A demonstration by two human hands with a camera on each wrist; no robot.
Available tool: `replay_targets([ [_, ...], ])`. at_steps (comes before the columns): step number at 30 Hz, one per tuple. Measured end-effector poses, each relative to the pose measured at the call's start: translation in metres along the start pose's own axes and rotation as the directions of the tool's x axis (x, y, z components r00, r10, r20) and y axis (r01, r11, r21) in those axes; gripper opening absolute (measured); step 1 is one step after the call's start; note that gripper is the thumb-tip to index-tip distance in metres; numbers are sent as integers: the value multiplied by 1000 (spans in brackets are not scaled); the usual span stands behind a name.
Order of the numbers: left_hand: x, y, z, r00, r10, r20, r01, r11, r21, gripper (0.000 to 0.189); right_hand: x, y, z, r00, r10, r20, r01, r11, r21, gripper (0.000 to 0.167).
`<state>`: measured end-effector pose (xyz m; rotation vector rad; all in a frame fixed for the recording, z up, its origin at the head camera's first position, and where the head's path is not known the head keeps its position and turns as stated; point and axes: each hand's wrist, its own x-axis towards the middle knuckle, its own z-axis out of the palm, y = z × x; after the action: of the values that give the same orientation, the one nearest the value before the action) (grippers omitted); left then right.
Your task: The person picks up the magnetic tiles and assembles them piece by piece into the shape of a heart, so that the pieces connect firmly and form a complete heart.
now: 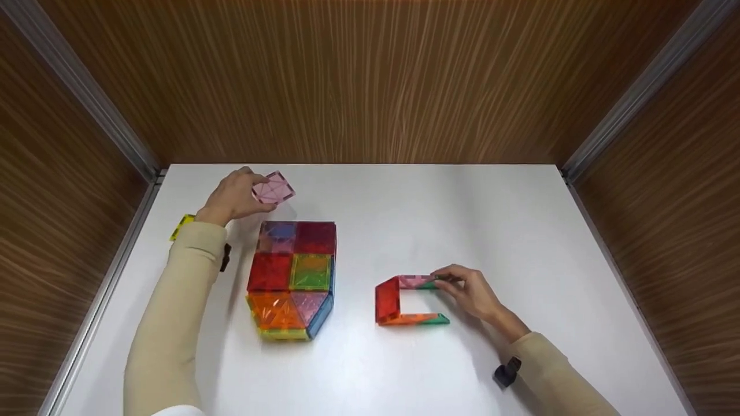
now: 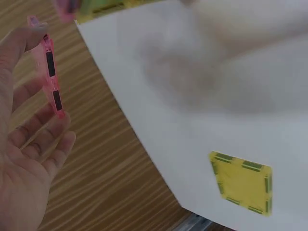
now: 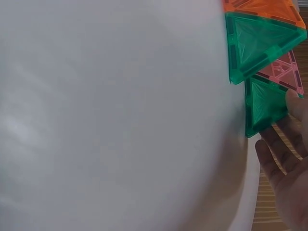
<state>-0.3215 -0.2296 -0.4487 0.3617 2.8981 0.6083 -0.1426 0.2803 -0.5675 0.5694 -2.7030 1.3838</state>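
Note:
My left hand pinches a pink square magnetic tile by one side, raised above the far left of the table. In the left wrist view the same pink tile appears edge-on between thumb and fingers. On the right, my right hand pinches a green triangular tile at the end of the far wall of a small upright frame. That frame has a red square tile, pink pieces, an orange triangle and a second green triangle. Its right side is unclosed.
Left of the frame stands a larger block of multicoloured magnetic tiles with slanted front corners. A yellow square tile lies near the table's left edge, partly behind my left forearm in the head view. Wood-grain panels border the white table.

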Motion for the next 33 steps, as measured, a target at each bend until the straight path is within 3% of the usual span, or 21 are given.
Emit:
replay_targets([
  [8,-14,45,2,994,110,-26,-110,994,-18,75,2,9,-5,999,45,-19,-45,999,17,14],
  [15,-45,100,23,980,198,0,-198,978,-64,73,-2,16,-6,997,70,-41,-68,997,38,13],
  [19,-62,133,42,955,295,31,-293,954,-58,69,-5,18,-7,995,83,-54,-80,995,53,15],
  [25,-78,179,80,916,383,123,-380,924,-43,66,-6,20,-8,992,112,-53,-108,992,68,15],
  [29,-82,199,106,882,434,181,-437,899,-26,64,-8,22,-8,991,127,-49,-124,990,72,15],
  [33,-81,213,130,853,484,196,-491,871,-15,62,-8,23,-8,990,124,-66,-118,989,87,15],
])
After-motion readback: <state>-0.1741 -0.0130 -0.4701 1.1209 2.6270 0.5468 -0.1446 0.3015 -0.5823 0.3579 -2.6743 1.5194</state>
